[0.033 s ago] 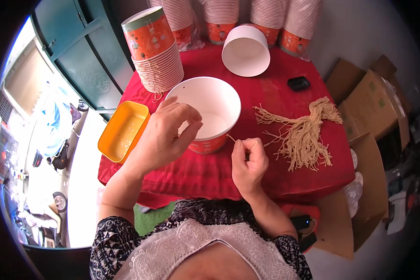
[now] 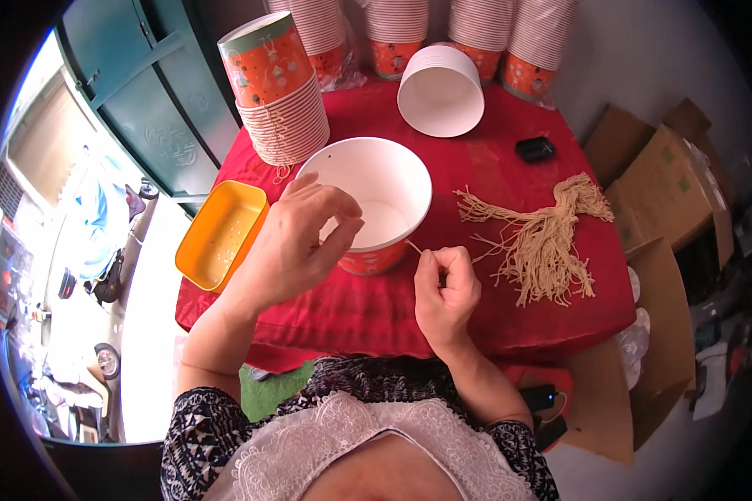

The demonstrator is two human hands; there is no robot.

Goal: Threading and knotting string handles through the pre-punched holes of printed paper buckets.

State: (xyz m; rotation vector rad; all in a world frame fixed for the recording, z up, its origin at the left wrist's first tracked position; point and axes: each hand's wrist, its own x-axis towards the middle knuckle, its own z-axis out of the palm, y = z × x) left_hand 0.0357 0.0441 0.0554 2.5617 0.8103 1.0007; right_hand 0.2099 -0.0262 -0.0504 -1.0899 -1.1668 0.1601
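Observation:
A white-lined paper bucket (image 2: 393, 167) with an orange printed outside stands upright before me. Over its near left rim is my left hand (image 2: 297, 230), thumb and forefinger bent together in a pinch; whatever may be between the tips is hidden. Just right of the bucket's lower front, my right hand (image 2: 448, 292) is closed in a fist on a thin cord (image 2: 415, 247). The cord runs up to the bucket's side below the rim. Farther right lies a loose bundle of beige cords (image 2: 551, 242).
A yellow tray (image 2: 223, 238) with small white bits sits at left. Behind it rises a stack of nested buckets (image 2: 284, 125) with cords hanging down. Another bucket (image 2: 441, 96) lies tipped at the back, near a black object (image 2: 535, 149). Cardboard boxes (image 2: 668, 184) stand right of the red-covered table (image 2: 342, 309).

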